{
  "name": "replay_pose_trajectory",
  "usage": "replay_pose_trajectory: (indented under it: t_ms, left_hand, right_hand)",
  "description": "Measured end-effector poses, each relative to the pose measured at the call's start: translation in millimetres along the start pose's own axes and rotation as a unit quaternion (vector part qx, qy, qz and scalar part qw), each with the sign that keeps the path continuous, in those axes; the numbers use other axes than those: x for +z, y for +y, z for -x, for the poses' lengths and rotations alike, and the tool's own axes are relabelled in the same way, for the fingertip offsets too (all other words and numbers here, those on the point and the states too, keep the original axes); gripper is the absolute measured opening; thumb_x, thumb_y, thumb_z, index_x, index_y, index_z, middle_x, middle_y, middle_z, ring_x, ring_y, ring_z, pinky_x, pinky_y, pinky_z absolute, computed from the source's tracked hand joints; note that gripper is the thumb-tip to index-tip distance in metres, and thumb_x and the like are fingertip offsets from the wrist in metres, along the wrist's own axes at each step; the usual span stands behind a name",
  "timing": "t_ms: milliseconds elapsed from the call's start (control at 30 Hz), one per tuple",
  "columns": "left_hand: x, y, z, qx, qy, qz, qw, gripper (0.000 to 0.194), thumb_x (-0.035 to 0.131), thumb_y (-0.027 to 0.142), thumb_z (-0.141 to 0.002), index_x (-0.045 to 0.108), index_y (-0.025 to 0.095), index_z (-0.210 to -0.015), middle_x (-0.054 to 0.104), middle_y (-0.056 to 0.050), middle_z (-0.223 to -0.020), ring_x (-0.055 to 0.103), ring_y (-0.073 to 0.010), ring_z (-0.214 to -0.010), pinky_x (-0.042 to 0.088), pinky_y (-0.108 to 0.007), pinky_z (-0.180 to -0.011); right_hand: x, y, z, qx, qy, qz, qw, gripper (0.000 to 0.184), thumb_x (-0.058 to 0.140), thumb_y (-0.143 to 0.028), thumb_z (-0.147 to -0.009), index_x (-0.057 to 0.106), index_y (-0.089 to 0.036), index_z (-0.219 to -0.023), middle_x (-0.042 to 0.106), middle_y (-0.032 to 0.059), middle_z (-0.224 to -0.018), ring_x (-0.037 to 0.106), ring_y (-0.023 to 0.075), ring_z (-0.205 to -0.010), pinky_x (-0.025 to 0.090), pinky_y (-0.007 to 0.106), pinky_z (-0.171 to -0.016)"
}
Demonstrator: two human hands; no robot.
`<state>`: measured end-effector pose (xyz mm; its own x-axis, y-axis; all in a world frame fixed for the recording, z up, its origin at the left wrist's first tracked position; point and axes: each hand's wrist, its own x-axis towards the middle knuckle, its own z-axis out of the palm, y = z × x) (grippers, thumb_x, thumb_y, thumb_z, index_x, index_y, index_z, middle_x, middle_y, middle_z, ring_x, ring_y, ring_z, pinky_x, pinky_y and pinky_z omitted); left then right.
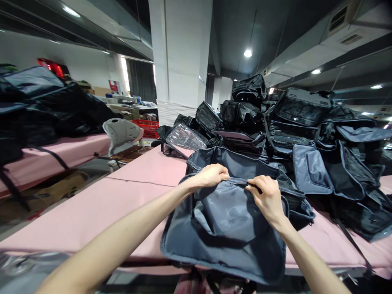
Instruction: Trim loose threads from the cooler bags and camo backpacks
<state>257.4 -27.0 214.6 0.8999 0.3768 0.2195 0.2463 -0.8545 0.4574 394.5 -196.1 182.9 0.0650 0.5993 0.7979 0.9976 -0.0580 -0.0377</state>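
A dark bag [232, 159] with a blue-grey lining lies open on the pink table, its lid flap [220, 249] folded down toward me over the front edge. A pocket of loose grey-blue cloth [229, 208] sits on the inside of that flap. My left hand [216, 174] is closed on the pocket's upper edge, near its left part. My right hand [266, 194] pinches the same edge farther right, at a small dark piece that looks like a zipper pull [247, 183]. Between the two hands the edge is stretched nearly straight.
Black bags [245, 114] are heaped behind and to the right on the pink table [131, 204]. More bags [61, 106] lie on another pink table at left. A grey chair [122, 134], a red basket [147, 128] and a white pillar [182, 53] stand behind.
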Motion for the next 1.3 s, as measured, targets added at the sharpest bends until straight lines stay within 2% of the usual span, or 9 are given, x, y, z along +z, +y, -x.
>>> replay_pose_trajectory:
  t_ms: [400,633,800,867,967,1033,1100,1200,1300]
  left_hand:
    - [-1.7,4.8,2.8,-0.004,0.001,-0.008,1.0,0.025,0.043,0.029,-0.078,0.065,0.017,-0.08,0.065,-0.002,-0.078,0.056,-0.0159,-0.072,0.037,-0.022,-0.062]
    - [0.0,-0.8,1.0,0.006,0.007,-0.007,1.0,0.024,0.044,0.028,-0.077,0.066,0.017,-0.079,0.065,-0.001,-0.077,0.056,-0.0154,-0.071,0.036,-0.022,-0.061]
    - [0.8,3.5,1.3,0.015,0.009,0.001,1.0,0.022,0.045,0.027,-0.078,0.065,0.017,-0.078,0.065,-0.001,-0.076,0.056,-0.0153,-0.071,0.036,-0.023,-0.061]
    - [-2.9,0.6,6.7,0.032,0.033,-0.002,0.999,0.022,0.045,0.026,-0.079,0.065,0.017,-0.079,0.065,-0.001,-0.081,0.057,-0.0152,-0.075,0.038,-0.023,-0.065]
    - [-13.3,-22.1,22.9,0.061,0.132,-0.033,0.989,0.022,0.045,0.025,-0.081,0.065,0.019,-0.081,0.064,-0.002,-0.086,0.056,-0.0161,-0.083,0.039,-0.026,-0.077]
    - [-19.1,-46.1,36.6,0.036,0.207,-0.039,0.977,0.021,0.046,0.027,-0.08,0.065,0.019,-0.08,0.063,-0.003,-0.086,0.055,-0.0174,-0.086,0.039,-0.028,-0.08]
    - [-20.4,-67.4,48.9,-0.005,0.25,-0.008,0.968,0.021,0.047,0.03,-0.08,0.065,0.019,-0.08,0.062,-0.003,-0.085,0.054,-0.018,-0.086,0.04,-0.03,-0.081]
    - [-13.6,-78.9,58.6,-0.027,0.278,0.028,0.96,0.02,0.051,0.034,-0.078,0.064,0.019,-0.084,0.06,-0.003,-0.089,0.055,-0.0175,-0.087,0.042,-0.029,-0.079]
    - [-5.0,-67.8,56.4,-0.015,0.281,-0.004,0.96,0.021,0.053,0.036,-0.077,0.064,0.021,-0.088,0.056,-0.002,-0.091,0.055,-0.0164,-0.085,0.043,-0.027,-0.075]
  right_hand:
    - [10.3,-13.4,-9.3,-0.022,-0.005,0.021,1.0,0.006,0.06,-0.023,-0.081,0.062,-0.019,-0.087,0.063,0.0014,-0.08,0.05,0.0165,-0.074,0.029,0.031,-0.068]
    - [12.2,-10.4,-9.8,-0.007,-0.029,-0.022,0.999,0.002,0.061,-0.021,-0.08,0.061,-0.019,-0.08,0.062,0.0002,-0.077,0.05,0.0162,-0.073,0.03,0.03,-0.066]
    - [4.9,1.5,-11.6,0.021,-0.005,-0.072,0.997,0.009,0.059,-0.028,-0.082,0.062,-0.021,-0.086,0.063,0.0015,-0.083,0.053,0.0178,-0.078,0.035,0.031,-0.07]
    - [-5.0,16.2,-8.4,0.052,0.026,-0.101,0.993,0.014,0.057,-0.032,-0.082,0.061,-0.021,-0.089,0.063,0.0029,-0.087,0.054,0.019,-0.083,0.039,0.032,-0.074]
    - [-24.0,46.2,6.9,0.102,0.059,-0.102,0.988,0.021,0.056,-0.038,-0.081,0.061,-0.021,-0.093,0.062,0.0046,-0.093,0.055,0.0204,-0.088,0.042,0.033,-0.078]
    - [-33.2,64.8,21.6,0.13,0.065,-0.086,0.986,0.025,0.056,-0.042,-0.079,0.061,-0.022,-0.093,0.062,0.0047,-0.094,0.056,0.0207,-0.089,0.043,0.033,-0.078]
    - [-36.0,77.2,34.2,0.155,0.068,-0.085,0.982,0.028,0.057,-0.045,-0.078,0.061,-0.022,-0.093,0.062,0.0044,-0.093,0.057,0.0208,-0.088,0.043,0.033,-0.078]
    - [-30.3,80.2,40.7,0.168,0.066,-0.098,0.979,0.031,0.058,-0.047,-0.076,0.062,-0.022,-0.093,0.062,0.0044,-0.094,0.057,0.0209,-0.088,0.043,0.033,-0.078]
    - [-22.0,68.6,32.1,0.155,0.06,-0.103,0.981,0.03,0.058,-0.046,-0.077,0.061,-0.022,-0.095,0.063,0.0045,-0.094,0.058,0.0208,-0.086,0.044,0.033,-0.075]
